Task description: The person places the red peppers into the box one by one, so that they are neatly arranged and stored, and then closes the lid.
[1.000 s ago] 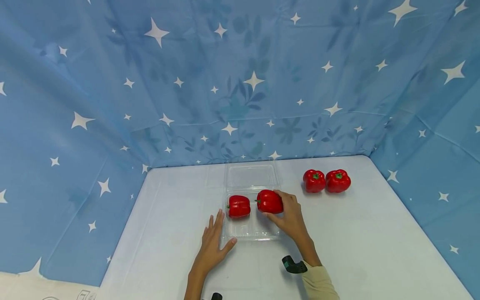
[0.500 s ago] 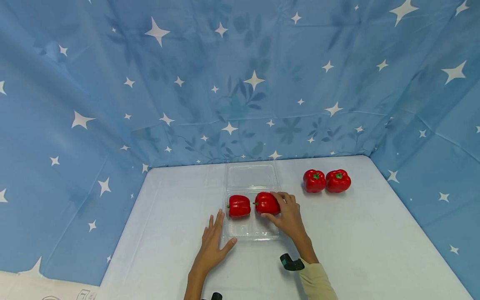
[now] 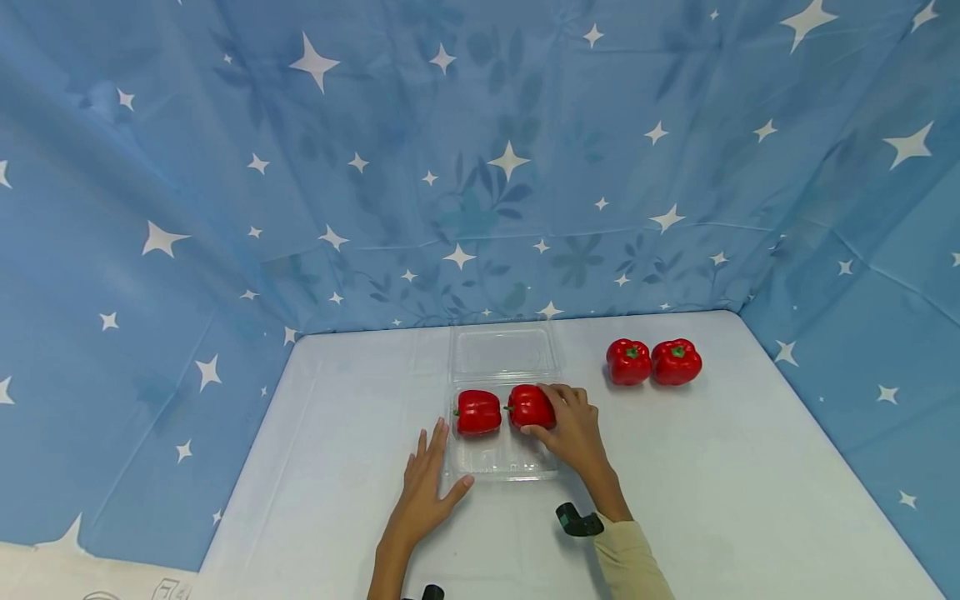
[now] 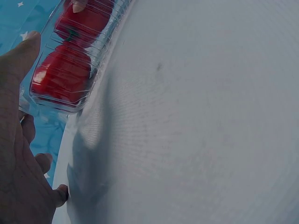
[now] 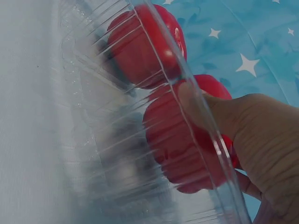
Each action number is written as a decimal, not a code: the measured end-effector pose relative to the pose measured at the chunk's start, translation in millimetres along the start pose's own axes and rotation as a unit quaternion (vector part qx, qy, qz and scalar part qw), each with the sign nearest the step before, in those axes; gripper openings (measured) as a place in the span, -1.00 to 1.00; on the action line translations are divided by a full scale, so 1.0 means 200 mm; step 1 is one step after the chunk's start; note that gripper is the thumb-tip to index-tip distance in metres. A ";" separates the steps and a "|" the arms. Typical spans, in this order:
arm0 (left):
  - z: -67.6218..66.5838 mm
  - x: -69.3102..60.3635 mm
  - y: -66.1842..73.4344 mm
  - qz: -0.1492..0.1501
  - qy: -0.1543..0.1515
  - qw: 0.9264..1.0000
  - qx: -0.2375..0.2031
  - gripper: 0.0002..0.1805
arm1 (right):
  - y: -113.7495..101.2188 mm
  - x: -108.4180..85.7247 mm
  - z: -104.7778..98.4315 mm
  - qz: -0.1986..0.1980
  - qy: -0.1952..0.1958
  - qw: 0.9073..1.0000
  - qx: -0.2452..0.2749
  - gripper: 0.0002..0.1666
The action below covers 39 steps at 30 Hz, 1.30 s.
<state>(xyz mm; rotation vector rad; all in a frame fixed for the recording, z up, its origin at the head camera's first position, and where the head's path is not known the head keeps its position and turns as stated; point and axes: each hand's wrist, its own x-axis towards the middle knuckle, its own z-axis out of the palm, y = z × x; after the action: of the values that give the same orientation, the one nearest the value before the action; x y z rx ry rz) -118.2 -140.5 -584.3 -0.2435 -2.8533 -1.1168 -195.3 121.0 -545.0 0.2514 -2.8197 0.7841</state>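
Basically, R hand (image 3: 573,429) grips a red pepper (image 3: 529,406) inside the clear plastic box (image 3: 487,458), w/ thumb on its near side & stem pointing L. Just L of it, another pepper (image 3: 478,413) lies on its side, same box. L hand (image 3: 423,493) holds nothing, fingers straight & thumb spread wide, by the box's L edge; can't tell re: contact. Lid (image 3: 502,352) laid back, far side. Two more peppers (image 3: 628,364) sit stem-up, side by side, at back R of the white table (image 3: 750,500).
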 end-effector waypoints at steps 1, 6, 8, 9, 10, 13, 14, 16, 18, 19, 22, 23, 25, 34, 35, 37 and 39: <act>0.00 0.00 0.00 -0.002 -0.001 1.000 -0.002 0.00 | 0.00 0.00 0.00 0.001 -0.003 1.000 -0.004 -0.02; 0.00 0.00 0.00 -0.003 -0.003 1.000 -0.003 -0.01 | -0.01 0.01 0.00 0.008 -0.013 1.000 -0.012 -0.03; 0.00 0.00 0.00 -0.004 -0.004 1.000 -0.002 -0.01 | -0.02 0.01 0.00 0.010 -0.016 1.000 -0.015 -0.03; 0.00 0.00 0.00 -0.003 -0.004 1.000 -0.001 -0.01 | -0.02 0.01 0.00 0.010 -0.017 1.000 -0.016 -0.03; 0.00 0.00 0.00 -0.003 -0.005 1.000 -0.001 -0.01 | -0.02 0.01 0.00 0.009 -0.017 1.000 -0.017 -0.02; -0.01 0.00 0.00 -0.004 -0.004 1.000 -0.002 -0.01 | -0.02 0.01 0.00 0.010 -0.018 1.000 -0.017 -0.02; -0.01 0.00 0.00 -0.003 -0.004 1.000 -0.002 -0.01 | -0.02 0.01 0.00 0.009 -0.019 1.000 -0.017 -0.02; -0.01 0.00 0.00 -0.005 -0.005 1.000 -0.003 -0.01 | -0.02 0.01 0.00 0.010 -0.020 1.000 -0.016 -0.01; -0.01 0.00 0.00 -0.006 -0.005 1.000 -0.002 -0.01 | -0.02 0.01 0.00 0.012 -0.024 1.000 -0.017 -0.01; 0.00 0.00 0.00 -0.006 -0.005 1.000 -0.002 -0.01 | -0.02 0.02 0.00 0.014 -0.026 0.999 -0.016 -0.01; 0.00 0.00 0.00 -0.007 -0.005 1.000 -0.003 -0.01 | -0.01 0.02 0.00 0.020 -0.036 0.999 -0.015 0.03; 0.00 0.00 0.00 -0.006 -0.003 1.000 -0.004 -0.01 | -0.01 0.02 0.00 0.021 -0.039 0.999 -0.014 0.04; 0.00 0.00 0.00 -0.005 -0.002 1.000 -0.005 -0.01 | -0.01 0.02 0.00 0.023 -0.046 0.999 -0.009 0.07; -0.01 0.00 0.01 -0.007 -0.004 1.000 -0.005 0.00 | -0.01 0.01 -0.01 0.027 -0.060 0.998 0.014 0.06; -0.01 0.00 0.01 -0.008 -0.005 1.000 -0.006 0.00 | -0.01 0.01 -0.01 0.027 -0.059 0.998 0.017 0.05; 0.00 0.00 0.01 -0.004 -0.002 1.000 -0.004 0.00 | -0.01 0.01 -0.01 0.027 -0.058 0.998 0.020 0.03; 0.00 0.00 0.01 -0.001 0.000 1.000 -0.004 -0.01 | 0.00 0.00 -0.01 0.027 -0.056 0.998 0.022 0.02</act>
<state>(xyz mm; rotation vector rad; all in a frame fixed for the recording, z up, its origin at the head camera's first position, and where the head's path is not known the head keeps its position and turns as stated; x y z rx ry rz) -117.7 -140.2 -582.9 -0.2412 -2.8493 -1.1282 -195.5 120.9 -543.7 0.2345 -2.9270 0.8709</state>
